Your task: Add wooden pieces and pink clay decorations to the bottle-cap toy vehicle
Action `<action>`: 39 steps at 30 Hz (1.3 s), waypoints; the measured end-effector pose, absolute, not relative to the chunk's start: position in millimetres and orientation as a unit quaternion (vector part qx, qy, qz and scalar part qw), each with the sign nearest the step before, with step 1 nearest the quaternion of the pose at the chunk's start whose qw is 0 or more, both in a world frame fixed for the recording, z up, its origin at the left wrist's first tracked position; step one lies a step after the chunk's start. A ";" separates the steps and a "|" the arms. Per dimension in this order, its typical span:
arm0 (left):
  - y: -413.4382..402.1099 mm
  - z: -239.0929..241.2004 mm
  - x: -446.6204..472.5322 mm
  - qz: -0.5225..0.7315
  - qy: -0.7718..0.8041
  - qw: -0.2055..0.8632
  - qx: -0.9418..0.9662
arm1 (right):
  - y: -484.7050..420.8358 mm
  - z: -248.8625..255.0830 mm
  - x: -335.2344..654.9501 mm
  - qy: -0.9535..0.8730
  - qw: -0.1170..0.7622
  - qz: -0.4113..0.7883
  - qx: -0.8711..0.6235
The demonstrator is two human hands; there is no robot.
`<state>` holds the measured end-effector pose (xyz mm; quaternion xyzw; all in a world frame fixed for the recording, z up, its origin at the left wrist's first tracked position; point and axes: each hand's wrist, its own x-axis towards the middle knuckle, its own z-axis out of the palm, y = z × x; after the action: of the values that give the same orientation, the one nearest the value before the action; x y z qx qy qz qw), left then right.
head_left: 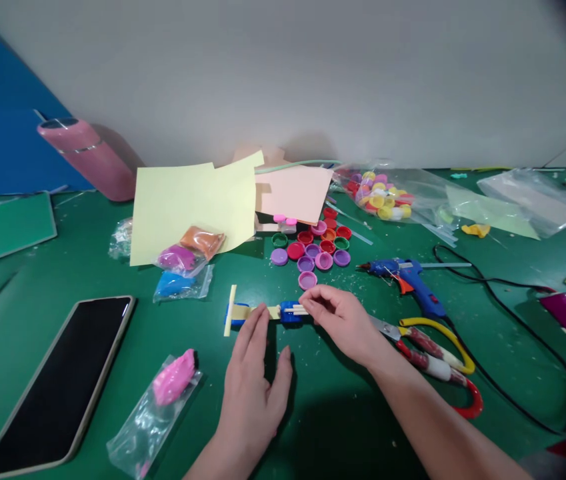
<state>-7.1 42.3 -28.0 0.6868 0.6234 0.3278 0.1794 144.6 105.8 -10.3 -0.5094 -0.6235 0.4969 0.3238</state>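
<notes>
A small craft piece lies on the green table. It has blue parts (pixel 291 313) joined by a pale yellow paper strip (pixel 273 312) and a narrow yellow crosspiece (pixel 231 311) at its left end. My left hand (pixel 255 383) has its fingers stretched out, the fingertips resting on the strip and the thumb apart. Thumb and fingers of my right hand (pixel 340 321) pinch the right ends of a few thin pale sticks (pixel 295 309), which lie over the right blue part. My right fingers hide the sticks' far ends.
Bottle caps (pixel 296 251) lie behind my hands. A blue glue gun (pixel 403 270) with a black cord and scissors (pixel 433 357) are to the right. A phone (pixel 57 380), bagged pink clay (pixel 175 378) and more clay packets (pixel 177 283) are left. A pink bottle (pixel 93 160) leans behind.
</notes>
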 end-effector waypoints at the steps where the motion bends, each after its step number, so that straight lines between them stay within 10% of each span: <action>1: 42.9 -29.3 -7.2 0.323 0.622 0.176 0.691 | 105.9 -10.8 144.3 -0.624 0.324 0.496 -0.509; 39: 44.6 -36.4 -8.1 0.292 0.620 0.176 0.706 | 102.6 -10.2 149.1 -0.719 0.326 0.374 -0.487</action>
<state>-8.1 44.6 -36.4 0.7062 0.6205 0.2921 0.1759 149.1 102.6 -10.2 -0.4870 -0.7191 0.3735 0.3260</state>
